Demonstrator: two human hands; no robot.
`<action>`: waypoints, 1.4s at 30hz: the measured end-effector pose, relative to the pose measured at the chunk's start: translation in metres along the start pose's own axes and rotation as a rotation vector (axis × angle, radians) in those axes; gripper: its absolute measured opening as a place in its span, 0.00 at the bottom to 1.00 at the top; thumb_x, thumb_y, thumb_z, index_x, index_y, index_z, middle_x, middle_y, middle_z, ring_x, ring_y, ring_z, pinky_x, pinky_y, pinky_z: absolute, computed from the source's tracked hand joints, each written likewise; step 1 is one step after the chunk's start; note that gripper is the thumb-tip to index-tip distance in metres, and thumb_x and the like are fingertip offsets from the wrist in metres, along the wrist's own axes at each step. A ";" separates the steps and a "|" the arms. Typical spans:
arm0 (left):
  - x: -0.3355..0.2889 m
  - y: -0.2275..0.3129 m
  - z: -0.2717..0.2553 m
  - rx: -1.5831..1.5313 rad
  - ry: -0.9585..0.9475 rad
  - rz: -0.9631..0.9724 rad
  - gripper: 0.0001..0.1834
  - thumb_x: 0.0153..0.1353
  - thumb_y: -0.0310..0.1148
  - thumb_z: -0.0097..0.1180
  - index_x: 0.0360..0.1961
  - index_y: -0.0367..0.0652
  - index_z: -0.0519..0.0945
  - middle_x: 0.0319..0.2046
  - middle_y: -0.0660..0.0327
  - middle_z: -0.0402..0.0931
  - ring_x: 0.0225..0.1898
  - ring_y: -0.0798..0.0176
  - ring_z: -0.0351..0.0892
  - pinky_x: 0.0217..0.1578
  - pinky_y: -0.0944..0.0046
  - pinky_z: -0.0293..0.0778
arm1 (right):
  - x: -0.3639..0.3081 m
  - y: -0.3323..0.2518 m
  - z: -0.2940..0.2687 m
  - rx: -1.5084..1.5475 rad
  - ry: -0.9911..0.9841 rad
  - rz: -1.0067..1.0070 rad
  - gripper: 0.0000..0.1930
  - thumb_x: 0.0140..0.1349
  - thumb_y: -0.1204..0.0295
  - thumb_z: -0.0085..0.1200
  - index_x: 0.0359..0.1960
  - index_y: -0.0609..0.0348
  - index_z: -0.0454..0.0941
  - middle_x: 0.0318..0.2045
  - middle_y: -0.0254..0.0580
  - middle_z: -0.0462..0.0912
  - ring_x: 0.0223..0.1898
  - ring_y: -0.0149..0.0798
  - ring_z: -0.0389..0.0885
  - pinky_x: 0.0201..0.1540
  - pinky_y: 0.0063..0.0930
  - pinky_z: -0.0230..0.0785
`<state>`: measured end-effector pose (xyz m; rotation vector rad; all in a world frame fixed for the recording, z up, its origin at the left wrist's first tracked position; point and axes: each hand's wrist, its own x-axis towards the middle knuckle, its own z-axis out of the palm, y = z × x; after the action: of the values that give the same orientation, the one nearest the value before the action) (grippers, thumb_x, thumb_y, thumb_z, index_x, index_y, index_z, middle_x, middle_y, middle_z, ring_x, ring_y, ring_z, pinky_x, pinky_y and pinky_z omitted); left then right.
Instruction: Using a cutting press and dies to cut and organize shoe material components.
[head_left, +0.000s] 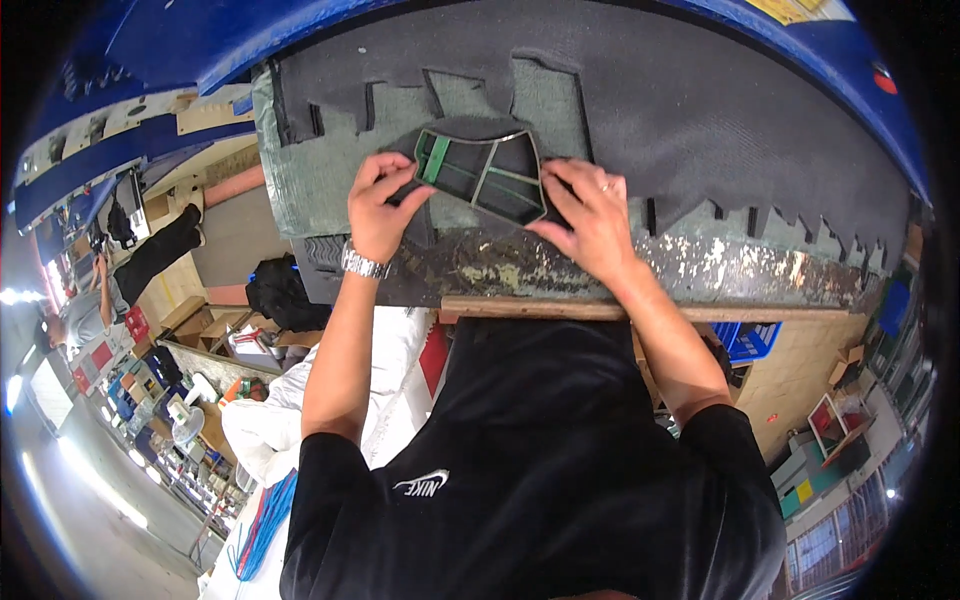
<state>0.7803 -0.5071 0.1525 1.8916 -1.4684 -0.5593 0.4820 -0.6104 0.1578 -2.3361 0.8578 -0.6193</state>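
A metal cutting die (487, 172), a curved outline with crossbars and green parts, is between my two hands. My left hand (380, 215), with a metal watch at the wrist, pinches its left end between thumb and fingers. Its right end is gripped by my right hand (597, 215), thumb at the lower corner. Below the die are a dark grey sheet (690, 120) with jagged cut-outs and a green cutting pad (330, 175) showing through the gaps. I cannot tell whether the die touches the sheet.
Blue machine parts (240, 60) frame the work surface. Along its near side run a worn metal ledge (520, 265) and a wooden strip (560, 308). White sacks (262, 430) lie below on the left, a blue crate (752, 340) on the right. Another person (95, 310) is far left.
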 end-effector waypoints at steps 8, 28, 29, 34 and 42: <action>-0.004 0.007 -0.003 -0.005 -0.009 -0.068 0.23 0.40 0.19 0.78 0.42 0.35 0.88 0.43 0.58 0.81 0.41 0.61 0.80 0.43 0.64 0.77 | 0.002 0.005 -0.001 0.072 -0.055 0.024 0.31 0.47 0.58 0.70 0.53 0.61 0.83 0.59 0.39 0.80 0.58 0.44 0.77 0.56 0.40 0.61; 0.002 -0.005 0.014 -0.044 0.145 0.110 0.20 0.45 0.31 0.79 0.42 0.43 0.90 0.39 0.63 0.81 0.39 0.60 0.80 0.41 0.60 0.78 | 0.003 -0.001 0.003 -0.154 0.004 -0.058 0.31 0.47 0.57 0.74 0.52 0.60 0.84 0.57 0.39 0.80 0.58 0.44 0.77 0.54 0.39 0.64; 0.002 -0.006 0.014 -0.020 0.155 0.125 0.20 0.45 0.32 0.79 0.42 0.43 0.90 0.39 0.63 0.81 0.39 0.60 0.80 0.41 0.59 0.78 | 0.002 -0.002 0.004 -0.168 0.001 -0.054 0.31 0.47 0.57 0.74 0.53 0.60 0.84 0.57 0.39 0.80 0.58 0.44 0.77 0.55 0.39 0.64; 0.001 -0.006 0.014 -0.019 0.146 0.138 0.20 0.46 0.31 0.79 0.42 0.40 0.89 0.40 0.61 0.81 0.40 0.60 0.82 0.42 0.61 0.79 | 0.002 -0.004 0.003 -0.169 -0.013 -0.029 0.31 0.49 0.57 0.74 0.54 0.60 0.83 0.59 0.39 0.80 0.59 0.44 0.76 0.55 0.39 0.64; -0.002 0.011 0.001 0.087 0.188 0.176 0.26 0.48 0.36 0.78 0.49 0.41 0.87 0.43 0.59 0.81 0.44 0.53 0.80 0.48 0.55 0.77 | 0.004 -0.010 -0.012 -0.127 -0.032 -0.041 0.28 0.52 0.64 0.74 0.54 0.62 0.82 0.59 0.44 0.80 0.59 0.50 0.76 0.62 0.42 0.68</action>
<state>0.7718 -0.5068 0.1593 1.8031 -1.5353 -0.2322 0.4821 -0.6111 0.1740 -2.4765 0.8597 -0.5575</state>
